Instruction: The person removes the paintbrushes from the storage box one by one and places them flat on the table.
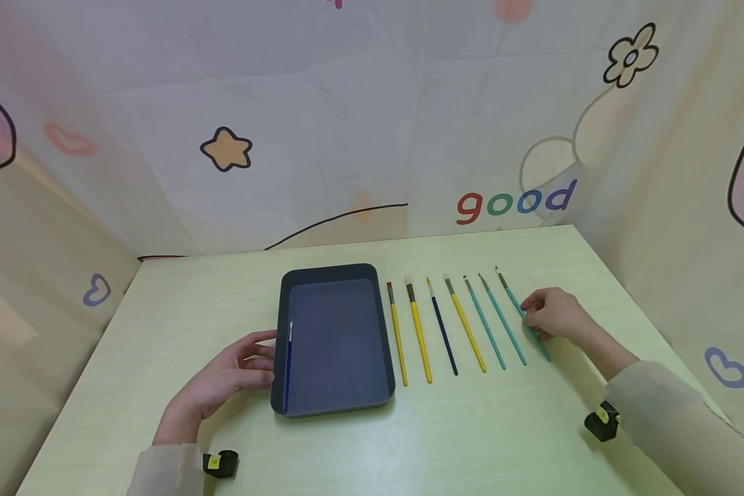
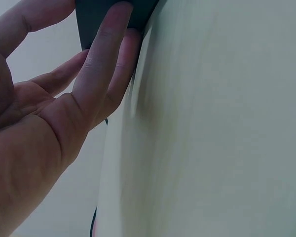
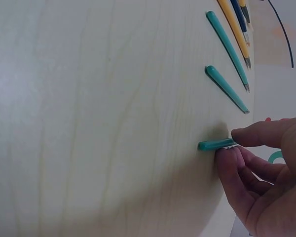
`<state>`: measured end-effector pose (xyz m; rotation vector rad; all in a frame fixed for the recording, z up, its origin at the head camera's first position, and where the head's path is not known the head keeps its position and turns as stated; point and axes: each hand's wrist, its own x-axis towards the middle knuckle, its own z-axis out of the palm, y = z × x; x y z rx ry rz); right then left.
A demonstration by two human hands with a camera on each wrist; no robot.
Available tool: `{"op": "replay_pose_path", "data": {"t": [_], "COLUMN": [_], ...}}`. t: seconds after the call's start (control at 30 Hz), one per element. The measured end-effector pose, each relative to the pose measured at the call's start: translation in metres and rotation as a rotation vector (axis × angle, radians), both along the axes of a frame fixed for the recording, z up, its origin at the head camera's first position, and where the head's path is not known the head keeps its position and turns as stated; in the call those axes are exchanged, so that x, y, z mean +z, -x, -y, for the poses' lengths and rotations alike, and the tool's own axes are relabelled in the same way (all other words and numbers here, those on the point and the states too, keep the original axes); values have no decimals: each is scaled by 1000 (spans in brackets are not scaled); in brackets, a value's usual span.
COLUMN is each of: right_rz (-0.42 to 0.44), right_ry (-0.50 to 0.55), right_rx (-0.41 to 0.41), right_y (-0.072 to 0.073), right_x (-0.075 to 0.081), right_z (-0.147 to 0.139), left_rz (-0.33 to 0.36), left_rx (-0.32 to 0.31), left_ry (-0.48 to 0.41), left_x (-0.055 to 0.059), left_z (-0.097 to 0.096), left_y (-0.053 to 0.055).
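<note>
A dark grey rectangular tray (image 1: 341,344) stands on the table, with a dark blue paintbrush (image 1: 288,365) lying lengthwise along its left side. My left hand (image 1: 242,362) rests its fingertips against the tray's outer left wall; the left wrist view shows those extended fingers (image 2: 101,64) at the dark side of the tray. Over at the right, my right hand (image 1: 558,317) pinches a teal paintbrush (image 1: 510,292), the rightmost of the row. Its rounded handle end (image 3: 207,145) sticks out from between thumb and fingers, close over the tabletop.
Between tray and right hand, several paintbrushes lie side by side, bristles away from me: yellow ones (image 1: 398,337), a navy one (image 1: 443,334) and two teal ones, such as the teal brush (image 1: 502,320) nearest the held one. A printed curtain (image 1: 347,138) encloses the pale table (image 1: 471,441).
</note>
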<state>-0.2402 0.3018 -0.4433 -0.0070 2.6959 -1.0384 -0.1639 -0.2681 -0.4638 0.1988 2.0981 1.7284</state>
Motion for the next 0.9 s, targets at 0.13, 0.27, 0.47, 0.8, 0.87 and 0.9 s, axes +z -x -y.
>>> {"op": "replay_pose_path", "data": {"t": [0.13,0.27,0.47,0.8,0.87,0.9], "right_rz": [-4,-4,-4,-55,-71,-77], "right_ry": [-1,-3,-4,-46,-55,-58], "right_rx": [3,-1,-2,13,18,19], "right_y": [0,-1,-2,-3,-3,-3], "right_x": [0,1,2,0,0,-1], "right_z": [0,0,1,-1,1,1], "left_rz": [-1,2,5,10,11,10], "left_rx": [-2,0,2,4,6,4], "left_ry": [-2,-3,-1,-3,-4,-4], "left_x": [0,1,0,1,1,0], "left_z": [0,1,1,1,0,0], "left_y": [-1,-1,0,0,0,0]}}
